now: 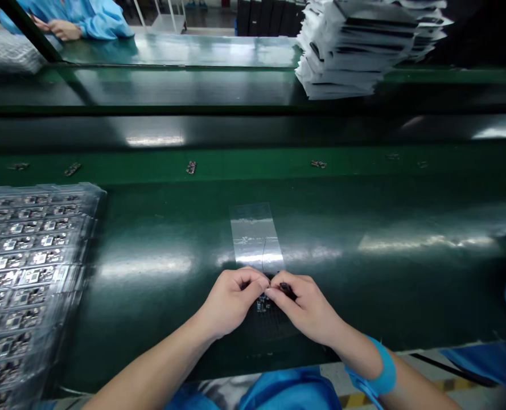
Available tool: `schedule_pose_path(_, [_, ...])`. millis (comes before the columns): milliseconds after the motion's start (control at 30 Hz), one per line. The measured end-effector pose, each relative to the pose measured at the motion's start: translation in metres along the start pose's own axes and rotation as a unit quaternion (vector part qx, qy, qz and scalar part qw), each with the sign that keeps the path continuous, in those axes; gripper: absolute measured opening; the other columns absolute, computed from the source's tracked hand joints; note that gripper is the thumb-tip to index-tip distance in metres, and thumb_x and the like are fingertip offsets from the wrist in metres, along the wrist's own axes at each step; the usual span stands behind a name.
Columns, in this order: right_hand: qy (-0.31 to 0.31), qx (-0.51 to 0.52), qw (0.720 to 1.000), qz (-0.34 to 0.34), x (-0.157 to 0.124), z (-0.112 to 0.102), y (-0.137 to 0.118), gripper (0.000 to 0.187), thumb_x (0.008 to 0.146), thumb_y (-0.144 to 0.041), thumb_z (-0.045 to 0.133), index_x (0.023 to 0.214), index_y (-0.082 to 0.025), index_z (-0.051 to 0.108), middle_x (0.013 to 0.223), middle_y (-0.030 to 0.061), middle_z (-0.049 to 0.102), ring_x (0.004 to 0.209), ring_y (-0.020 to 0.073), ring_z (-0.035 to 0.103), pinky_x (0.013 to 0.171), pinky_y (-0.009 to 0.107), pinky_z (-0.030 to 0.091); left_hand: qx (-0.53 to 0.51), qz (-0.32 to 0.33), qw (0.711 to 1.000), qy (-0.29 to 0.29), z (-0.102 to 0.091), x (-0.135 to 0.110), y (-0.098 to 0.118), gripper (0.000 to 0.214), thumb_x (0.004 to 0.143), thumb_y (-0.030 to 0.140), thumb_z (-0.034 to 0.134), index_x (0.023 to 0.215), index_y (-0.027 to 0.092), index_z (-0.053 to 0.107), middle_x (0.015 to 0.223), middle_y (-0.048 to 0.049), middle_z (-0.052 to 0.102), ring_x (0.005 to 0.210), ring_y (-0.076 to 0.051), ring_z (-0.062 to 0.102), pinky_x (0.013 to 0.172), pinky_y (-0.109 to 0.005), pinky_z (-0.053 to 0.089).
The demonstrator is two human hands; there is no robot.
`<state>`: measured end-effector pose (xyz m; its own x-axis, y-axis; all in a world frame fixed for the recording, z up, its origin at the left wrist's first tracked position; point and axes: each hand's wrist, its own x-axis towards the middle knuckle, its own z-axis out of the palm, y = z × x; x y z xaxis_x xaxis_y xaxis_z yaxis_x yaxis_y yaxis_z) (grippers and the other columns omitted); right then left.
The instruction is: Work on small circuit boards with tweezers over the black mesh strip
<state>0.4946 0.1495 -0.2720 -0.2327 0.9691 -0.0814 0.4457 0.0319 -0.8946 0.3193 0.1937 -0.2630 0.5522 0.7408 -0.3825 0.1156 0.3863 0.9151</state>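
Both hands meet at the near middle of the bench, fingertips pinched together over a small circuit board (263, 303). My left hand (232, 297) is closed, with thumb and forefinger at the board's upper edge. Opposite it, my right hand (310, 310) is closed too, its thumb and forefinger touching the left fingertips. A small dark object (286, 289) is tucked in the right hand; its kind cannot be made out. From near the fingertips a thin dark wire (264, 250) runs up over a clear plastic sheet (255, 228) lying flat on the green bench mat (159, 319). Fingers hide part of the board.
Clear plastic trays (26, 273) of circuit boards are stacked at left. Several small boards, one a board (191, 167) near the middle, lie along a green strip (253, 162). Behind stands a pile of white sheets (350, 51). Another person's hands (62, 27) show far left.
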Motion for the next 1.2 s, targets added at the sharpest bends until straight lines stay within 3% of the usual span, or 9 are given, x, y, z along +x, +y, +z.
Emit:
schedule_pose_path(200, [0.024,-0.007,1.000,-0.013,0.001,0.000,0.006,0.027,0.093,-0.030,0.056,0.068,-0.020,0.050,0.059,-0.0040,0.046,0.052,0.0131,0.045,0.052,0.025,0.036,-0.141,-0.084,0.986,-0.016,0.001,-0.004,-0.005,0.030,0.084,0.042,0.062,0.075,0.014,0.067,0.075,-0.0025,0.061,0.073,-0.013,0.054,0.070,-0.025,0.044])
schedule_pose_path(300, [0.018,0.007,1.000,-0.017,0.003,-0.001,0.007,0.026,0.094,-0.029,0.053,0.069,-0.020,0.051,0.060,-0.0038,0.047,0.054,0.0131,0.046,0.054,0.025,0.037,-0.172,-0.075,0.982,-0.032,-0.001,-0.006,-0.004,0.023,0.082,0.036,0.067,0.080,0.014,0.070,0.081,-0.0035,0.062,0.076,-0.013,0.054,0.072,-0.025,0.044])
schedule_pose_path(433, [0.018,0.049,0.999,-0.003,0.004,-0.003,0.008,0.025,0.092,-0.028,0.056,0.069,-0.020,0.051,0.061,-0.0038,0.049,0.055,0.0131,0.048,0.054,0.023,0.038,-0.178,-0.047,0.981,-0.057,-0.002,-0.008,-0.001,0.013,0.079,0.024,0.071,0.088,0.015,0.073,0.084,-0.0030,0.062,0.076,-0.011,0.054,0.072,-0.023,0.043])
schedule_pose_path(633, [0.009,0.117,0.993,-0.032,0.000,-0.005,0.010,0.026,0.097,-0.030,0.048,0.076,-0.019,0.058,0.067,-0.0002,0.059,0.060,0.0154,0.057,0.059,0.026,0.043,-0.159,-0.050,0.985,-0.044,0.001,-0.009,0.005,0.017,0.083,0.024,0.067,0.095,0.016,0.075,0.088,-0.0045,0.064,0.080,-0.013,0.059,0.075,-0.025,0.046])
schedule_pose_path(1033, [-0.027,0.151,0.987,-0.039,-0.002,-0.003,0.014,0.027,0.097,-0.033,0.048,0.079,-0.017,0.059,0.064,-0.0018,0.053,0.056,0.0133,0.050,0.056,0.025,0.039,-0.195,-0.090,0.977,0.002,0.001,-0.008,0.000,0.030,0.072,0.029,0.078,0.095,0.012,0.070,0.076,-0.0027,0.066,0.070,-0.012,0.061,0.064,-0.024,0.053])
schedule_pose_path(1200, [0.014,0.174,0.983,-0.056,-0.006,-0.001,0.019,0.024,0.096,-0.030,0.048,0.076,-0.018,0.056,0.064,-0.0020,0.050,0.058,0.0142,0.049,0.058,0.026,0.039,-0.184,-0.081,0.980,0.003,0.001,-0.007,0.000,0.026,0.074,0.029,0.076,0.091,0.010,0.068,0.074,-0.0029,0.065,0.068,-0.011,0.060,0.064,-0.024,0.052])
